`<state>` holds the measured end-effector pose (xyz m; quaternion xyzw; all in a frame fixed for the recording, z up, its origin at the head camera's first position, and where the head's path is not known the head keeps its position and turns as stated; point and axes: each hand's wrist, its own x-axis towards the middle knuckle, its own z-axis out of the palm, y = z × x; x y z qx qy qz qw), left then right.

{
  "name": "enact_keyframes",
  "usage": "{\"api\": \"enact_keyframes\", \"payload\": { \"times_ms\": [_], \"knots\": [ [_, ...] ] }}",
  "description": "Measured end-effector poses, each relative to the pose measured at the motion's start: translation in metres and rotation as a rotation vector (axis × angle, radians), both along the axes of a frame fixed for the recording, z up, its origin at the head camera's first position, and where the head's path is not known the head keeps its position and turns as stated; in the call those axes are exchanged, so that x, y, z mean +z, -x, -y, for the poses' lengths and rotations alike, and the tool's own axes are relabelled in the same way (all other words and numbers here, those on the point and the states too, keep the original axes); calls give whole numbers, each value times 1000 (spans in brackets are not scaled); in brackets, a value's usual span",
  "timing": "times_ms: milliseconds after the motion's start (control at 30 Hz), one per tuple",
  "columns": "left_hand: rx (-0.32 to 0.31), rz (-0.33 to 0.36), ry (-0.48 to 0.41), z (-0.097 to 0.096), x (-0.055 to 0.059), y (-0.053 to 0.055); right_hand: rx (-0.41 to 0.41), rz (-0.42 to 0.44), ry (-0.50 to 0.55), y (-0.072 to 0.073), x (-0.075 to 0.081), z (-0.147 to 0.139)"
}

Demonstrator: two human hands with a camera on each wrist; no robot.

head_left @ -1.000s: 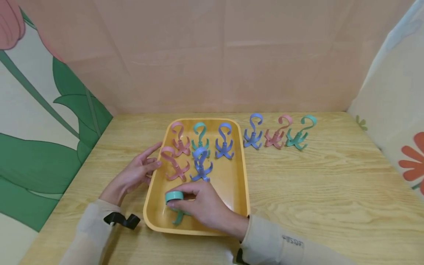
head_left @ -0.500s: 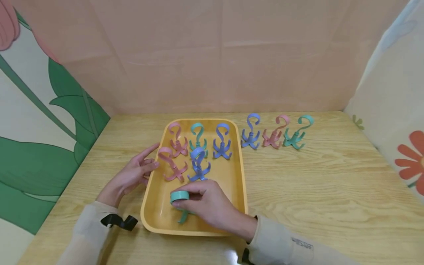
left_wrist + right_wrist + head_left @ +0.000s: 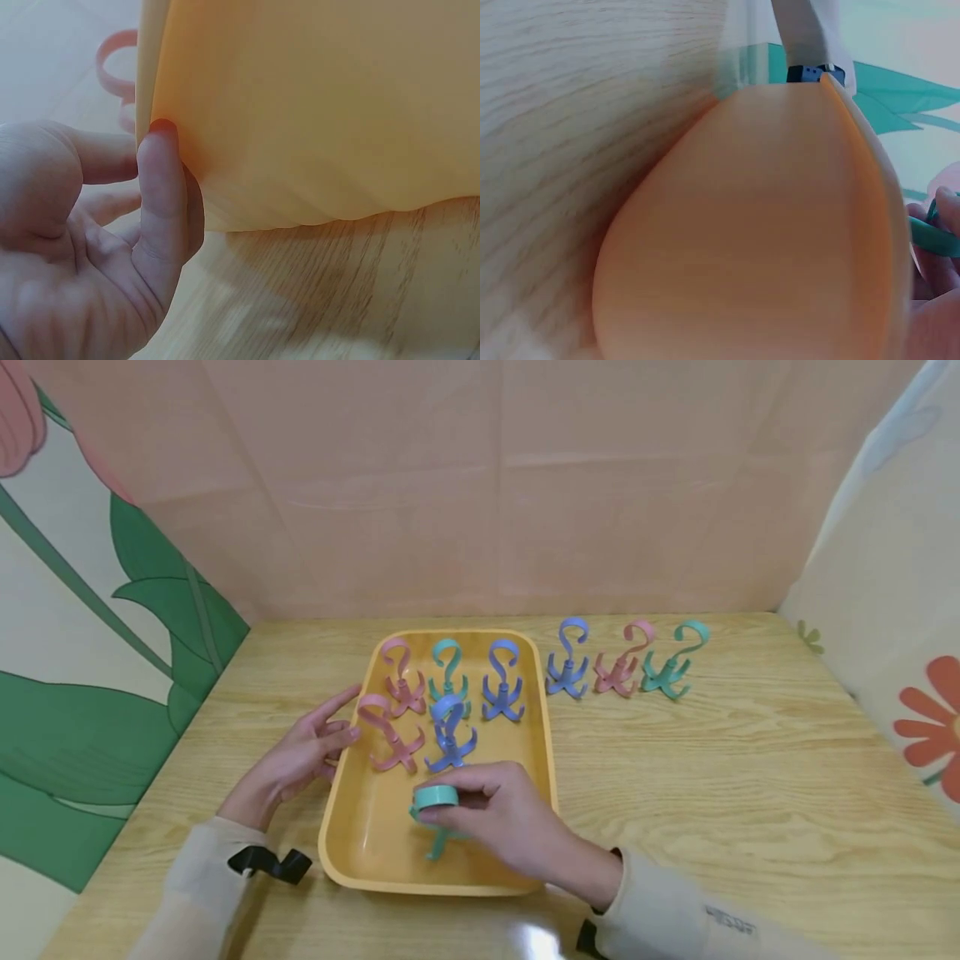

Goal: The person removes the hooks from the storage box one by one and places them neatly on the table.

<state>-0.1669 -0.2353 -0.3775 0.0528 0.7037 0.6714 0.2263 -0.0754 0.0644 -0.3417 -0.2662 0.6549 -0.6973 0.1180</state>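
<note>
My left hand (image 3: 300, 758) grips the left rim of a yellow plastic tray (image 3: 339, 852); in the left wrist view its fingers (image 3: 161, 180) press the outer wall. Over the tray's near part, my right hand (image 3: 513, 817) pinches a green rotating hanger hook (image 3: 437, 797) by its curved top, prongs downward. Behind it in the tray stand a pink hook (image 3: 397, 747) and a blue hook (image 3: 452, 747). Farther back, a pink hook (image 3: 405, 692), a green hook (image 3: 447, 660) and a blue hook (image 3: 502, 692) form a row. The tray wall fills most of the right wrist view.
On the wooden table (image 3: 712, 793), right of the tray's far end, a blue hook (image 3: 567, 672), a pink hook (image 3: 617, 675) and a green hook (image 3: 666, 677) stand side by side. A pink backdrop (image 3: 495, 527) rises behind the table.
My right hand has moved rightward over the tray's near part, carrying the green hook along. My left hand keeps its hold on the rim, and the other hooks stay where they were.
</note>
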Motion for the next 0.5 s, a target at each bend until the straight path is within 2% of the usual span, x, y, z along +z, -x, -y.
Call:
{"api": "enact_keyframes", "payload": {
  "times_ms": [167,333,500],
  "knots": [
    [3,-2,2,0,0,-1,-36,29,-32,1,8,-18],
    [5,-7,-4,0,0,-1,-79,-21,-47,4,16,-37],
    [0,-10,-6,-1,0,-1,-160,-61,-69,6,26,-56]
  ]
}}
